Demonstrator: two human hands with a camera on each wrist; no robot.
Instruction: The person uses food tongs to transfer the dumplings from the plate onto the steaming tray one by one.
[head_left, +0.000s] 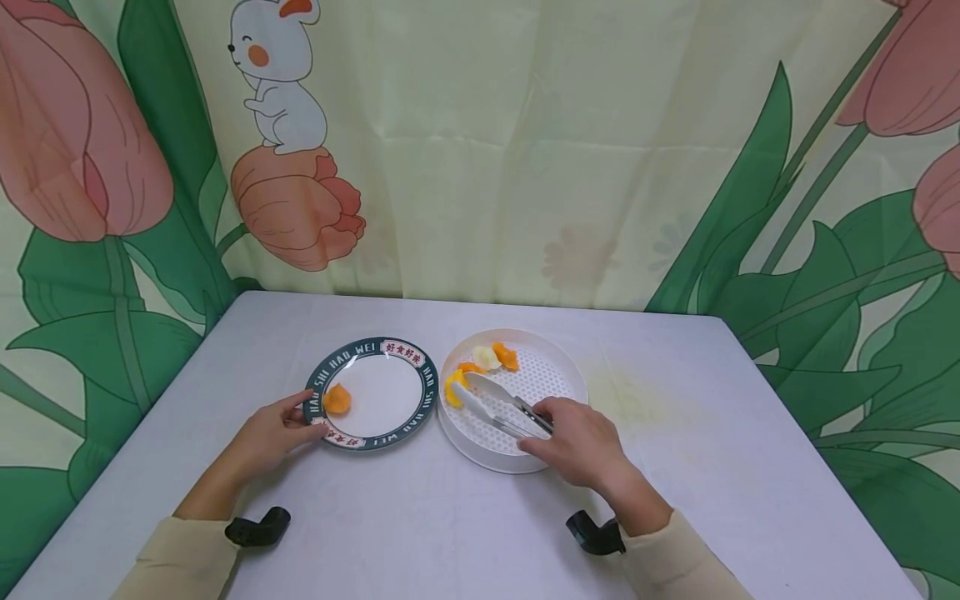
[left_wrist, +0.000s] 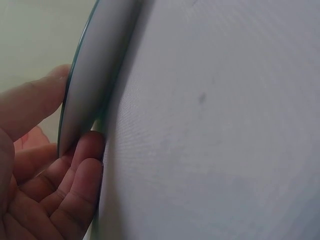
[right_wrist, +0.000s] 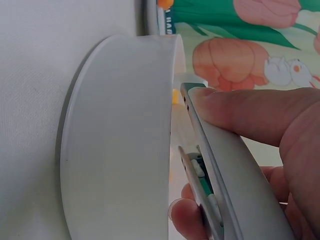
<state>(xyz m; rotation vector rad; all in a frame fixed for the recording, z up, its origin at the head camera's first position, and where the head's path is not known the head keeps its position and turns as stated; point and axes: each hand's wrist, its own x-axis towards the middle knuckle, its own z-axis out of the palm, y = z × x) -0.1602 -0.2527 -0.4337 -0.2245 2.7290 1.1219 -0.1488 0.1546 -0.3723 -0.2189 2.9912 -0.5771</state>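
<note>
The plate holds one orange piece, the white tray several pieces.

We get bright, even, diffuse light in the head view, with soft, faint shadows on the table near the left hand and right hand, and a pale gleam along the tongs. In the left wrist view we see dimmer, greyer light and a low-contrast, softly blurred table. In the right wrist view we find the tray wall in grey shade.
</note>
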